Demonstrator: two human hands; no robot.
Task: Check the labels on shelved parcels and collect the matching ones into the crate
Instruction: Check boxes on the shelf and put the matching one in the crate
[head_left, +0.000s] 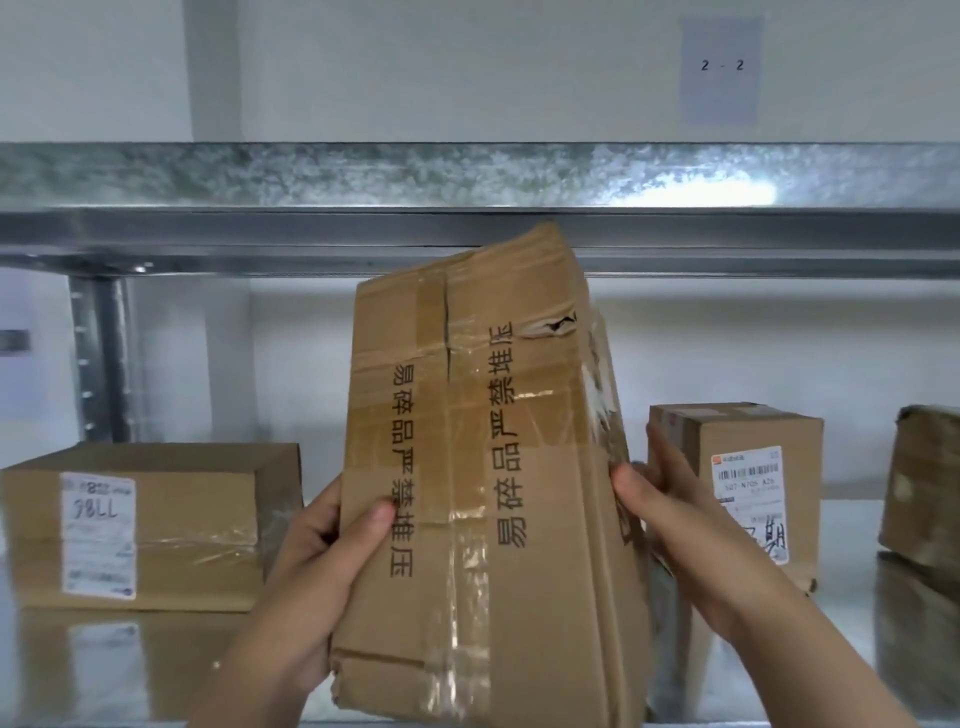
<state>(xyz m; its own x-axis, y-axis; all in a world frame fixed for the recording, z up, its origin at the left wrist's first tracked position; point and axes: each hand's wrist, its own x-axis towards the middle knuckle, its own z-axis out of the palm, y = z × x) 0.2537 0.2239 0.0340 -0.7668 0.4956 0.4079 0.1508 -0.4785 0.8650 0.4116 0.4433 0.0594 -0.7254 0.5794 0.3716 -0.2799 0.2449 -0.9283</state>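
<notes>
**Taped parcel held on end, three more on the shelf**

A tall brown cardboard parcel (483, 467) stands on end, tilted slightly, its broad face crossed by clear and brown tape and two columns of printed black characters; a small tear marks its upper right edge. Behind, a low wide parcel (150, 525) lies flat at left, a white label on its front. A small upright parcel (748, 483) sits at right, labelled with a barcode. A fourth parcel (924, 483) is cut off by the right border
</notes>
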